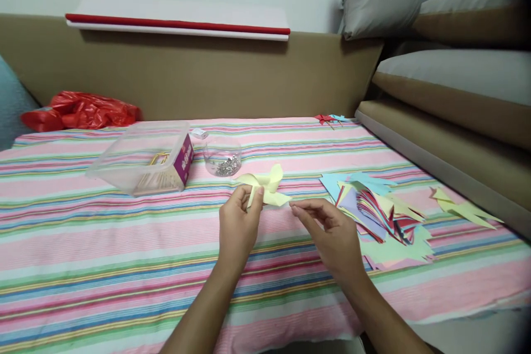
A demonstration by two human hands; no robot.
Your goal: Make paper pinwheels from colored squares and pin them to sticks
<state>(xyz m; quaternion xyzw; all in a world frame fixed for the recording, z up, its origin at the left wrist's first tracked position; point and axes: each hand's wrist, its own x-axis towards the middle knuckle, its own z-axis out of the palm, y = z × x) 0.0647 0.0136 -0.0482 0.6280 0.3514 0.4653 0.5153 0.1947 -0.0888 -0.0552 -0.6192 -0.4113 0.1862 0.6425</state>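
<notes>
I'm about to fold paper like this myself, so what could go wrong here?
The left hand pinches the pale yellow paper shape, so a tighter squeeze might crease it. The round clear tub of small silvery pieces stands just beyond, with no lid visible; a knock could scatter them. The loose paper pile lies close beside the right hand, so an outward sweep might shift some sheets.

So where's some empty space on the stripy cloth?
Biggest bare patch on the striped cloth is in front of the clear box, left of the left hand. Another lies between the round tub and paper pile. It's crowded around the pile.
</notes>
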